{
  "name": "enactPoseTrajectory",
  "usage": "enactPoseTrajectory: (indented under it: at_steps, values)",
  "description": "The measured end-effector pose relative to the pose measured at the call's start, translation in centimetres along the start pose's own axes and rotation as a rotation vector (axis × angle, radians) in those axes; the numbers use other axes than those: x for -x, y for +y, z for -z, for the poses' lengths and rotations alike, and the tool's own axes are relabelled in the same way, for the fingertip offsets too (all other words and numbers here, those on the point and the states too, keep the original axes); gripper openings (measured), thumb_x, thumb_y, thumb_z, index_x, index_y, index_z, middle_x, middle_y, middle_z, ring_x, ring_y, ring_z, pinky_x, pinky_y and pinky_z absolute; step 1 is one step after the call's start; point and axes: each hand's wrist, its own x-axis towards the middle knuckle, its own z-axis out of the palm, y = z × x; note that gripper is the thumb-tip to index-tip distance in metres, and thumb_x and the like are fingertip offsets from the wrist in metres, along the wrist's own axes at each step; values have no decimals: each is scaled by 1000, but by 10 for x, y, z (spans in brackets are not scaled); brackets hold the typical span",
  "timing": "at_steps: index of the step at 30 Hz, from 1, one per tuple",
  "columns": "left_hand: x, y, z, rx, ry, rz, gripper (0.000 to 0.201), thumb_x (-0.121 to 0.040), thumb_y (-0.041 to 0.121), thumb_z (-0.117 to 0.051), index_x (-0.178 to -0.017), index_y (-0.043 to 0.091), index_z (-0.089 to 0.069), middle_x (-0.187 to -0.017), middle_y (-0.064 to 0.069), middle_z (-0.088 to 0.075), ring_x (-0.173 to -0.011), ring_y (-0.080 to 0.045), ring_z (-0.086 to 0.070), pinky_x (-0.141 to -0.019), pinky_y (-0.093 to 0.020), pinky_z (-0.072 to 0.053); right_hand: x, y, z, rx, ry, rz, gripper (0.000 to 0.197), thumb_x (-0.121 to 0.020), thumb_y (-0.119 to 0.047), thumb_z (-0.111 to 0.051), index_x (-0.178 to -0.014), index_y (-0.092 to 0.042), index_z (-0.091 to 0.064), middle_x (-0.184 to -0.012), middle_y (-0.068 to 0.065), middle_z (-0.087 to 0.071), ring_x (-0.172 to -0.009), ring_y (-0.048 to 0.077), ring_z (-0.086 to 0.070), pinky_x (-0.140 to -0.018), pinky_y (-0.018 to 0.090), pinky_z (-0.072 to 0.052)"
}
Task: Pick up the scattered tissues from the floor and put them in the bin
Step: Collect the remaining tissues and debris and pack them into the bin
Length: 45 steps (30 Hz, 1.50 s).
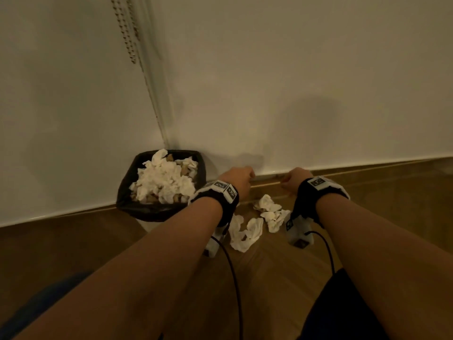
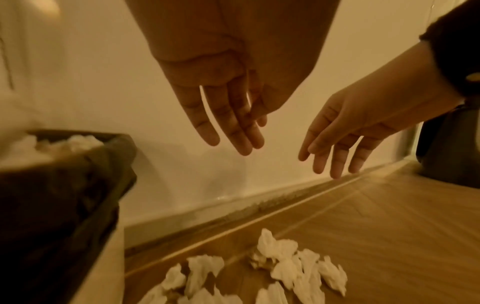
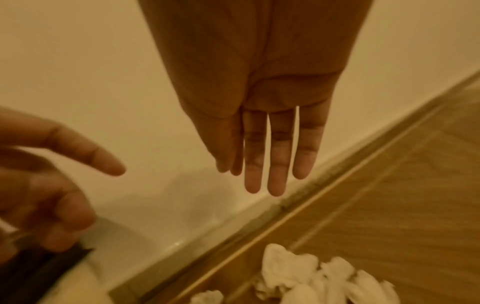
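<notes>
Crumpled white tissues (image 1: 257,220) lie scattered on the wooden floor, also seen in the left wrist view as tissues (image 2: 283,267) and in the right wrist view as tissues (image 3: 306,273). A black-lined bin (image 1: 161,185), piled with white tissues, stands in the wall corner to the left; the bin (image 2: 64,185) fills the left of the left wrist view. My left hand (image 1: 241,177) hovers above the tissues, fingers straight and empty, and shows as the left hand (image 2: 228,115). My right hand (image 1: 294,181) hovers beside it, fingers straight and empty, and shows as the right hand (image 3: 270,148).
A white wall (image 1: 294,82) meets the wooden floor (image 1: 269,278) along a skirting line just beyond my hands. Black cables (image 1: 232,278) trail from both wrist units. A dark object (image 2: 451,148) stands on the floor at the far right.
</notes>
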Motion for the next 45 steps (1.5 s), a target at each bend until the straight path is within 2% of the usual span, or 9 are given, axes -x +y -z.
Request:
enactPoseTrajectory:
  at_steps: [4,13,16,24,29,31,36,39,45]
  values:
    - [-16,-4,-44,-47,-94,52,30,-95,16,-41,-121,22,-54,-122,-8,-59,-106,-28,-58,-89,-38,-49,-24,30,-35,79,-28,-111,27,-82,-23,-67,-102,-7,-64,-105,14,-65,-97,34,-62,-87,42,-53]
    - [-14,-9,-148,-224,-254,-37,30,-93,24,-46,-122,22,-52,-132,-8,-39,-124,-31,-36,-99,-43,-39,-49,49,-98,-88,-54,-136,17,-90,-19,-55,-90,-8,-68,-98,13,-67,-91,32,-63,-72,32,-51]
    - [-2,-17,-180,-144,-297,41,45,-96,26,-42,-139,21,-30,-139,-11,-33,-126,-33,-36,-101,-44,-36,-48,50,-117,-44,-97,-130,25,-94,-17,-48,-108,-5,-66,-113,15,-64,-105,31,-61,-84,35,-50]
    - [24,-45,-226,-352,-410,-45,43,-100,13,-31,-143,10,-26,-151,-18,-14,-136,-35,-21,-111,-41,-27,-51,44,-144,-73,-102,-106,38,-92,-21,-47,-129,-15,-56,-142,13,-39,-129,32,-41,-108,44,-35]
    - [14,-55,-214,14,-562,142,41,-87,45,-59,-98,7,-66,-107,-11,-59,-110,-26,-55,-86,-29,-42,-49,38,-157,-20,-141,-79,36,-94,-25,-49,-130,-19,-56,-145,12,-31,-133,34,-30,-112,42,-28]
    - [17,-59,-213,114,-485,216,43,-85,51,-58,-79,10,-62,-91,-8,-60,-101,-27,-60,-74,-27,-40,-48,37,-160,-45,-148,-94,40,-94,-28,-50,-132,-18,-53,-145,10,-30,-133,34,-31,-110,42,-32]
    - [25,-67,-218,281,-324,337,29,-85,29,-61,-65,21,-42,-107,-10,-58,-104,-27,-57,-78,-25,-43,-42,37,-173,-7,-236,-82,46,-97,-24,-44,-140,-11,-40,-147,11,-33,-132,32,-38,-107,39,-36]
    - [26,-68,-217,424,-247,411,11,-85,5,-56,-82,16,-58,-119,-12,-57,-104,-28,-58,-85,-31,-51,-41,39,-180,-52,-214,-104,37,-94,-14,-47,-129,-3,-51,-135,18,-49,-124,32,-48,-98,35,-41]
    - [19,-64,-210,740,-153,497,46,-86,-3,-51,-128,15,-53,-137,-12,-47,-124,-28,-47,-102,-34,-42,-45,36,-167,-150,-239,-192,45,-95,-31,-48,-136,-13,-47,-141,15,-44,-131,30,-40,-111,41,-30]
